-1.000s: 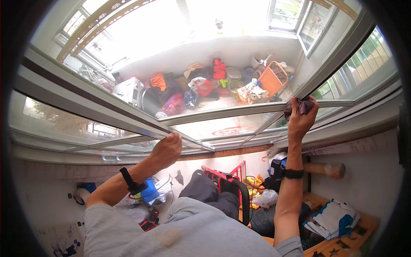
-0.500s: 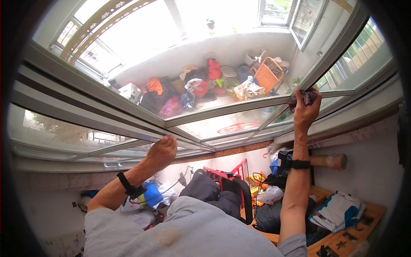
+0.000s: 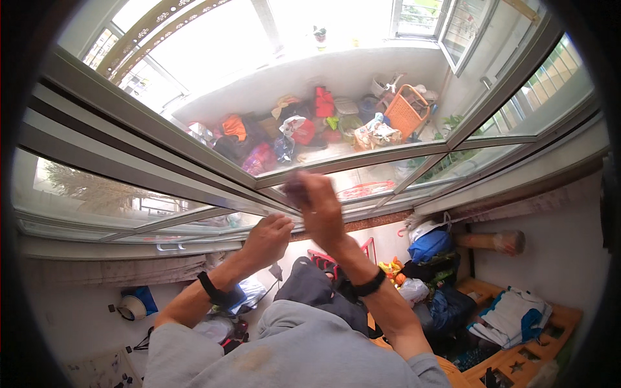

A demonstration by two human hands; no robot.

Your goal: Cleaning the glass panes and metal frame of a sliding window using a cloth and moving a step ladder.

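Observation:
My right hand (image 3: 325, 216) is raised in front of the glazed sliding door and grips a dark purple cloth (image 3: 297, 189). The cloth is blurred and lies over the pale metal crossbar (image 3: 369, 160) and the glass beside it. Just left of it, my left hand (image 3: 266, 243) is closed, with its fingertips by the edge of the door's upright frame (image 3: 194, 150). Whether those fingers grip the frame or something small is hidden. Both wrists wear dark bands.
Behind the glass, bags and clothes lie heaped beside an orange wicker chair (image 3: 407, 113). Below me are a red metal frame (image 3: 369, 249), dark clothing (image 3: 304, 281) and a wooden bench (image 3: 556, 323) with a white and blue garment (image 3: 514, 317).
My right hand has swept left and down with the cloth, from the right end of the crossbar to near the left hand. The left hand has shifted slightly right and down, still closed.

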